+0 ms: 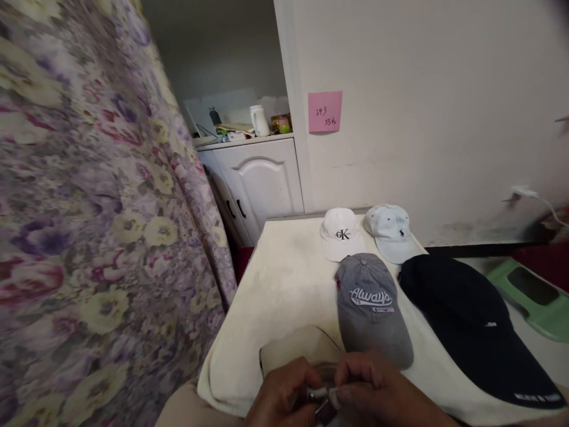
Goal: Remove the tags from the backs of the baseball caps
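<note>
At the bottom edge my left hand [284, 396] and my right hand [382, 391] meet over a beige cap [296, 351] lying on the white-covered table [284, 279]. Both hands have their fingers pinched together on a small metal clasp [317, 394] at the cap's back. A grey cap [371, 305] with white lettering lies just beyond my right hand. A black cap [471, 323] sits to its right. Farther back are a white cap [341, 234] and a pale blue cap [391, 231].
A flowered curtain [89, 225] hangs along the left side. Behind the table stand a white cupboard [260, 181] with a white jug [259, 120] on top, and a wall with a pink note [325, 111]. A green stool [531, 296] is at the right.
</note>
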`<state>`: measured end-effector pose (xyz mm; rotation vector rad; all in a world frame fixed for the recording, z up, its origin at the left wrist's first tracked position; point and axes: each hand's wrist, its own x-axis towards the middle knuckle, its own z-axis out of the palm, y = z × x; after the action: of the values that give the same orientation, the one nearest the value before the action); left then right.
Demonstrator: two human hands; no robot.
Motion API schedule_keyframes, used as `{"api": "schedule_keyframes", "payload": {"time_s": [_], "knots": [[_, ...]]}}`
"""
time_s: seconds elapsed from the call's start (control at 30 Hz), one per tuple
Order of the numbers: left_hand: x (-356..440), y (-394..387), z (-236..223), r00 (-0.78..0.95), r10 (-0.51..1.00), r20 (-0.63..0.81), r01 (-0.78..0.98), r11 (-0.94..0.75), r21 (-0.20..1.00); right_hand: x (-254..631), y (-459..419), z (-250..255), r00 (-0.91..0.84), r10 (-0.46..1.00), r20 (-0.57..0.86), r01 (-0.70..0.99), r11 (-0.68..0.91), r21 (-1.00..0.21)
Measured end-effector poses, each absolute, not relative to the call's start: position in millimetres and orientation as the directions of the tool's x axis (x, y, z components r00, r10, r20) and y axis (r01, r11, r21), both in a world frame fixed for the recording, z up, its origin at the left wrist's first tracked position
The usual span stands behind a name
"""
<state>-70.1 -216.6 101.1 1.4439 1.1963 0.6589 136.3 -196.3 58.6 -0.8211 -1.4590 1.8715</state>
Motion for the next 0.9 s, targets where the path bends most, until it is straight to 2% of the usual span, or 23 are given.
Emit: {"api": "schedule_keyframes", "payload": {"time_s": [0.23, 0.47, 0.9], "knots": [[-67.4, -217.0, 105.1, 0.37, 0.903, -0.216, 0.236, 0.134, 0.963, 135.1, -195.1, 64.6, -0.57, 0.817, -0.087, -0.046, -0.137, -0.989], [-68.5, -216.8, 101.6, 0.339, 0.909, -0.241, 0.313, 0.132, 0.94, 134.8, -198.0, 66.9, -0.546, 0.834, -0.081, -0.048, -0.128, -0.991], [-66.7, -217.6, 106.8, 0.361, 0.904, -0.23, 0.248, 0.145, 0.958, 132.9, -200.3, 66.2, -0.518, 0.85, -0.092, 0.047, -0.078, -0.996]]}}
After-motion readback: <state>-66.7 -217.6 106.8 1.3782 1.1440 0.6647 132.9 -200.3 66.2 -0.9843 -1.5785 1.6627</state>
